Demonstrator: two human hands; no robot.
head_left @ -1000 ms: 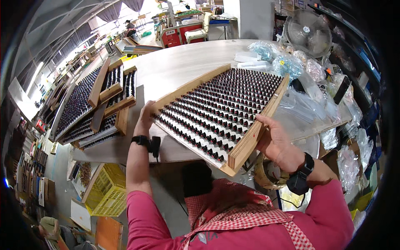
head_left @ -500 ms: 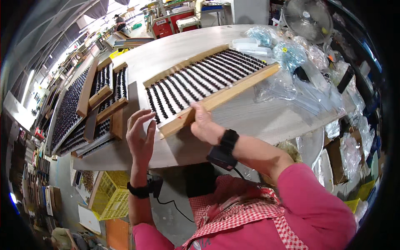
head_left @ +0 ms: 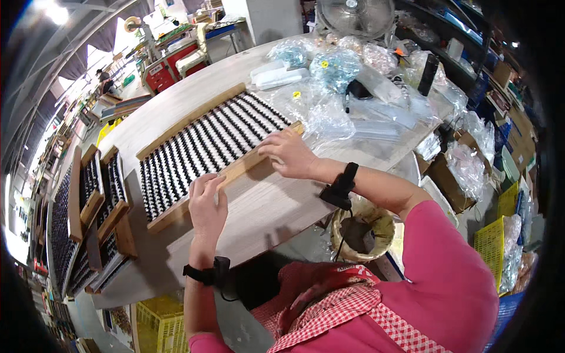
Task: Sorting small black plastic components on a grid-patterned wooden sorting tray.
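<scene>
On the table lies a wooden-railed tray (head_left: pixel 200 166), its white base lined with slanting rows of small dark pieces, too small to name. My left hand (head_left: pixel 207 206) has its fingers curled over the near rail, toward the left end. Farther right along that same rail, my right hand (head_left: pixel 288 154) bends its fingers over the wood close to the right end. Both hands appear to grip the rail. Parts of the rail under the fingers are hidden.
More such trays (head_left: pixel 97 203) are stacked askew on the left. Clear plastic bags (head_left: pixel 335 67) and a black cylinder (head_left: pixel 428 75) crowd the right side, with a fan (head_left: pixel 356 17) behind. A lined bin (head_left: pixel 368 226) and yellow crates (head_left: pixel 162 323) stand below the table's edge.
The view has swung to the right. My left hand has come from beside the tray onto its near rail. My right hand has shifted along the rail toward its right end.
</scene>
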